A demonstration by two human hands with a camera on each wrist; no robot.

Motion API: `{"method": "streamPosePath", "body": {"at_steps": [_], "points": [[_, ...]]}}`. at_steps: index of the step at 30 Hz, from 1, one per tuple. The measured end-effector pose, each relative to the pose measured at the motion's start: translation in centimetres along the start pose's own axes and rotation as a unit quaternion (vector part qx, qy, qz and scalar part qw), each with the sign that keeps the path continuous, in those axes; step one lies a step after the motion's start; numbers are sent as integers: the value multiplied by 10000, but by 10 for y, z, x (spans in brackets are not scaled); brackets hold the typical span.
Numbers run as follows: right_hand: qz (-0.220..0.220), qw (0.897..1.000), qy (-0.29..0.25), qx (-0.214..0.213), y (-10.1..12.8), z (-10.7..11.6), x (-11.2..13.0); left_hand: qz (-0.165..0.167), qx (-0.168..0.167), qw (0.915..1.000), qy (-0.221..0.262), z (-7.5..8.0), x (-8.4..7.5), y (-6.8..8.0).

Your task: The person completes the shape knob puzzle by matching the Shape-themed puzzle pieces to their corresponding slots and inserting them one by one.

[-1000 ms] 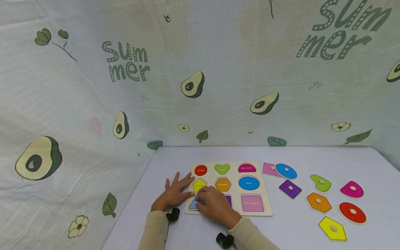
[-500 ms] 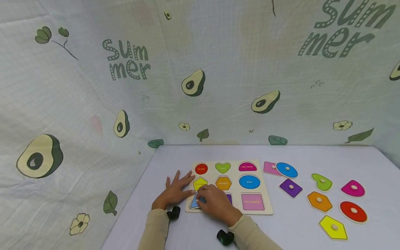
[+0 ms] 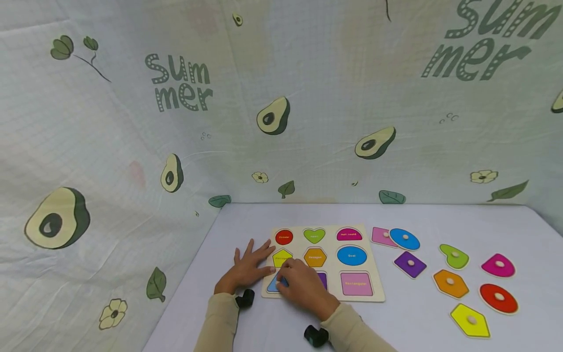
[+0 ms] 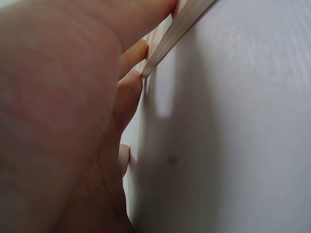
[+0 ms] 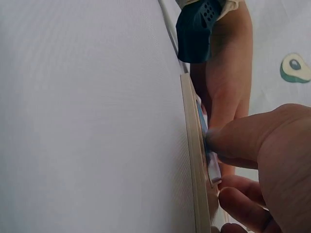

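Observation:
A blue triangle puzzle piece lies at the triangle recess in the front left corner of a wooden shape puzzle board. My right hand pinches it from above, hiding its knob and right part. The right wrist view shows the piece's edge close over the board, under the thumb and fingers. Spread out along the board's left edge, my left hand touches it with thumb and fingertips. Printed shapes fill the other recesses; the purple one is partly behind my right hand.
Right of the board lie knobbed pieces: a pink rectangle partly under a blue oval, a purple one, green heart, orange hexagon, magenta half round, red circle and yellow pentagon.
The blue triangle piece, tilted over its recess half a second ago, now lies flatter there under my right fingers. My left hand stays at the board's edge. The view shifts slightly.

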State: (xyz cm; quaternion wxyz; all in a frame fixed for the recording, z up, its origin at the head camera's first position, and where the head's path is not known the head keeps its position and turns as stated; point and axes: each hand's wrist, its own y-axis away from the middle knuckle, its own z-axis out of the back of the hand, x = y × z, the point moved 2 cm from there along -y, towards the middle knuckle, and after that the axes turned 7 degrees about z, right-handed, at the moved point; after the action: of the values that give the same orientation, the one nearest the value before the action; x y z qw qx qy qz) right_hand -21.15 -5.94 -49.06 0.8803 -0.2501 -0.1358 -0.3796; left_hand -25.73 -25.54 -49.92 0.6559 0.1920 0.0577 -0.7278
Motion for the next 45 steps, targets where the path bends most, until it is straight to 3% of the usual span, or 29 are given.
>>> {"method": "streamPosePath", "body": {"at_steps": [13, 22, 35, 45], "points": [[120, 9997, 180, 104, 1, 3, 3, 50, -17, 10000, -47, -1, 0, 0], [141, 9995, -263, 52, 2, 17, -3, 106, 10, 9999, -62, -2, 2, -3], [-456, 9977, -430, -242, 23, 56, -33, 136, -15, 9998, 122, 1, 1, -1], [-1310, 9880, -713, -397, 45, 80, -56, 72, -40, 9996, 253, -1, 2, 0]]}}
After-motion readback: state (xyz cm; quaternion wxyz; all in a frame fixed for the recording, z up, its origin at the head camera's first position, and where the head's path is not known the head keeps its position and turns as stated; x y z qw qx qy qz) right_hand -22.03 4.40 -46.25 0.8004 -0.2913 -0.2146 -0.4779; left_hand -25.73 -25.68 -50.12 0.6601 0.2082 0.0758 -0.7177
